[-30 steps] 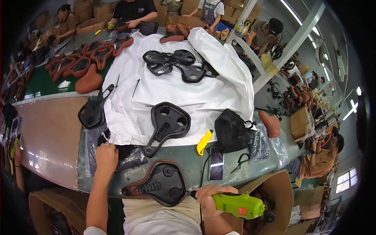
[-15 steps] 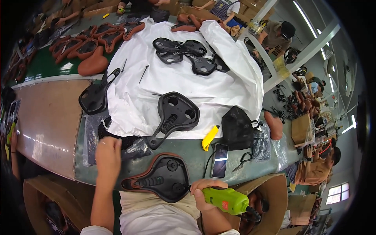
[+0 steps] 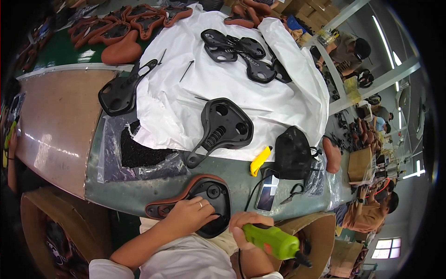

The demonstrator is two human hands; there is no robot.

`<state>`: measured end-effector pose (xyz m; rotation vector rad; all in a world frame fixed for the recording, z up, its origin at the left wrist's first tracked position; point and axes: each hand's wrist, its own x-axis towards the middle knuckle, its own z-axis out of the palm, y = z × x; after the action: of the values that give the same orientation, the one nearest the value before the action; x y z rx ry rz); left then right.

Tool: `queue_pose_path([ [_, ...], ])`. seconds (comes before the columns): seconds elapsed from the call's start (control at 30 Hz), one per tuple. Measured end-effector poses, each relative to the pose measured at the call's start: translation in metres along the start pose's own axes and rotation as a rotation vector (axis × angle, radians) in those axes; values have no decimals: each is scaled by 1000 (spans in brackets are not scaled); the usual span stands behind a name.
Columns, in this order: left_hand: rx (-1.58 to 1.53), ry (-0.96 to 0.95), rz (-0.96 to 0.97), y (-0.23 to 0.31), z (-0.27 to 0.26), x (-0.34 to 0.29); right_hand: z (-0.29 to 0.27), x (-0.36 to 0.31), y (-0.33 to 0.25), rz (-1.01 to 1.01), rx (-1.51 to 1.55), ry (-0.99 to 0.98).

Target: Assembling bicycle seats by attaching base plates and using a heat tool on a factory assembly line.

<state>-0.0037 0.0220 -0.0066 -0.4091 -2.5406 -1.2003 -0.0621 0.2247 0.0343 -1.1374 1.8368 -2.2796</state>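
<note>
Right hand [image 3: 245, 229]'s wrapped around a green power screwdriver [image 3: 274, 241], left hand [image 3: 191, 215]'s loosely curled over the upturned saddle [image 3: 214, 189] at the counter [image 3: 123, 197]'s near edge, can't tell if it's pinching anything.

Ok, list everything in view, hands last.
Table: one, green, centre
Sheet: one, white, on table
Near saddle: one, brown-black, near edge
Other saddles: many, brown, mostly back left
Bases: several, black, mostly on sheet
Rods: several, dark, on sheet
Pouch: one, black, sheet's corner
Knife: one, yellow, beside pouch
Phone: one, dark, near knife
Scissors: one, dark, near phone
Bags: several, clear, both sides
Boxes: several, brown, front and back
People: several, mixed clothing, around room
Tool: one, green, lower right
Left hand: one, bare, on near saddle
Right hand: one, bare, gripping tool
</note>
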Motion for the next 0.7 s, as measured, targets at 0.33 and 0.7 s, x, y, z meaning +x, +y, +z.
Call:
queue_pose_path([
  [0.33, 186, -24, 226, 5, -9, 0, 14, 25, -15, -50, 297, 43],
  [0.7, 202, -12, 186, -2, -32, 9, 23, 46, -5, -31, 376, 53],
])
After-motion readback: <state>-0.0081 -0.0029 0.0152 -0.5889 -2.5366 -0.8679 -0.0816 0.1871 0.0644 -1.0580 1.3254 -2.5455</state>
